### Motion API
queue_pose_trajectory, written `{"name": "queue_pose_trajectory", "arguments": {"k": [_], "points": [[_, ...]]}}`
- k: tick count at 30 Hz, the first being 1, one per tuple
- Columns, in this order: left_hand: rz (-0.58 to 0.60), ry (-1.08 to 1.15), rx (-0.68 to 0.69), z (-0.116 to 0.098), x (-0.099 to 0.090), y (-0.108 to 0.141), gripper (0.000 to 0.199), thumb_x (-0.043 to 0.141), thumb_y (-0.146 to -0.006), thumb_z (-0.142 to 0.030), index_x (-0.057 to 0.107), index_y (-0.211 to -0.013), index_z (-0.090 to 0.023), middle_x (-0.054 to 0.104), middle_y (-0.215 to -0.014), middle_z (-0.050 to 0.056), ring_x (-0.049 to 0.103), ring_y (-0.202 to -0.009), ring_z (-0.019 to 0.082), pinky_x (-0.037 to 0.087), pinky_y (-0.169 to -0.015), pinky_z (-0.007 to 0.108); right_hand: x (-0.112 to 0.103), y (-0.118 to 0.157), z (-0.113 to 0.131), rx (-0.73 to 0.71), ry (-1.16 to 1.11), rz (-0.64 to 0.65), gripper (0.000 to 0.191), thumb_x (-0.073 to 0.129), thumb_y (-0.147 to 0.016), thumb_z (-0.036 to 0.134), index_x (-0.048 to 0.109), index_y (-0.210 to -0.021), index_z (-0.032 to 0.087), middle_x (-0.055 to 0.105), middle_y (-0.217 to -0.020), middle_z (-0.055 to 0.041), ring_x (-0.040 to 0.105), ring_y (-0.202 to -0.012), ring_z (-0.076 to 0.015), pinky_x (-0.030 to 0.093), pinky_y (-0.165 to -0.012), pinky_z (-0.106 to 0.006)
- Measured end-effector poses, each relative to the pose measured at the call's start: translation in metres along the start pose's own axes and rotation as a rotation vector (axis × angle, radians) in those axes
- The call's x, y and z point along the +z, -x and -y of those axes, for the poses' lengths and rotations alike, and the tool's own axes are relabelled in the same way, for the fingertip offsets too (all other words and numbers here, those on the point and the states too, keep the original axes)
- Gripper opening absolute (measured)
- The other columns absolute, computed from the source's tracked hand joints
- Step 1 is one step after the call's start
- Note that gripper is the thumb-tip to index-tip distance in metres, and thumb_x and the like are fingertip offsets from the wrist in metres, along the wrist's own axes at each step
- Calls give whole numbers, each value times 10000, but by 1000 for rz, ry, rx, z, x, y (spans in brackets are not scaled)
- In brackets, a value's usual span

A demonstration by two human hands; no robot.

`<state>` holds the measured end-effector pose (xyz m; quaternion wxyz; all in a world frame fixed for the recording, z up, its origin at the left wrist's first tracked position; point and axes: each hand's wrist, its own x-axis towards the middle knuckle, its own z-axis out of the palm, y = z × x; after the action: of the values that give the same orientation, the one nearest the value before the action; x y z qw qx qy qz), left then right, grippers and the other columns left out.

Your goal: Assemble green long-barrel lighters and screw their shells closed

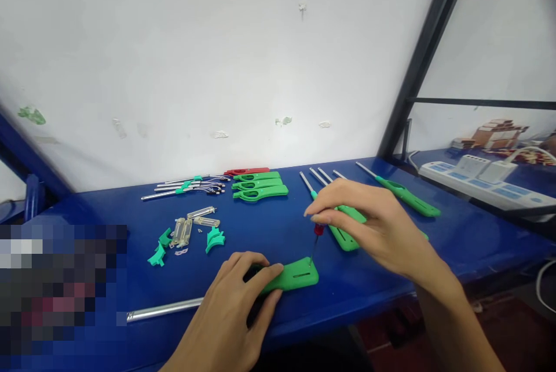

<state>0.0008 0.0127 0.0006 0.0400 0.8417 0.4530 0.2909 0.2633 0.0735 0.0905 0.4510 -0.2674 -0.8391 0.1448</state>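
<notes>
A green long-necked lighter point(299, 275) lies flat near the front edge of the blue table, its silver tube point(165, 308) pointing left. My left hand point(238, 302) is wrapped over its handle and presses it down. Between the thumb and fingers of my right hand point(369, 221) is a small screwdriver point(318, 233) with a red handle. The screwdriver stands nearly upright, its tip at the right end of the lighter's handle. Behind my right hand lie several more green lighters point(345, 239), partly covered by it.
Green handle shells point(263, 191), a red one point(247, 172) and metal tubes with wires point(182, 189) lie at the back. Clear fuel tanks point(182, 232) and teal triggers point(215, 240) are left of centre. Another lighter point(408, 197) and a power strip point(486, 183) are on the right.
</notes>
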Motion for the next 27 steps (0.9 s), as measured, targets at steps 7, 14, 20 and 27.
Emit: {"name": "queue_pose_trajectory", "arguments": {"k": [7, 14, 20, 27], "points": [[16, 44, -22, -1, -3, -2, 289, 567, -1061, -224, 681, -1317, -296, 676, -1212, 73, 683, -1081, 263, 633, -926, 448, -10, 7, 10, 24, -17, 159, 342, 577, -1095, 168, 710, -1363, 333, 802, -1194, 31, 748, -1003, -127, 572, -893, -244], [9, 29, -10, -2, -3, -2, 299, 565, -1057, -211, 672, -1323, -294, 678, -1210, 68, 683, -1070, 267, 623, -937, 467, 0, 6, 8, -54, 172, 35, 182, 674, -1060, 238, 771, -1211, 267, 740, -1054, -9, 701, -879, -132, 553, -782, -249], [-5, 41, -8, -1, -1, -3, 293, 570, -1055, -209, 672, -1314, -305, 678, -1206, 66, 679, -1076, 271, 623, -924, 462, -1, 8, 10, -31, 23, 149, 375, 513, -1104, 117, 685, -1371, 318, 773, -1198, 25, 725, -1028, -114, 559, -905, -228], [4, 46, -15, -3, -2, -3, 282, 562, -1057, -208, 675, -1299, -297, 678, -1197, 70, 676, -1066, 272, 620, -925, 474, 0, 6, 12, 0, 147, 91, 257, 595, -1099, 252, 739, -1301, 319, 686, -1069, -3, 675, -861, -123, 543, -776, -246]]}}
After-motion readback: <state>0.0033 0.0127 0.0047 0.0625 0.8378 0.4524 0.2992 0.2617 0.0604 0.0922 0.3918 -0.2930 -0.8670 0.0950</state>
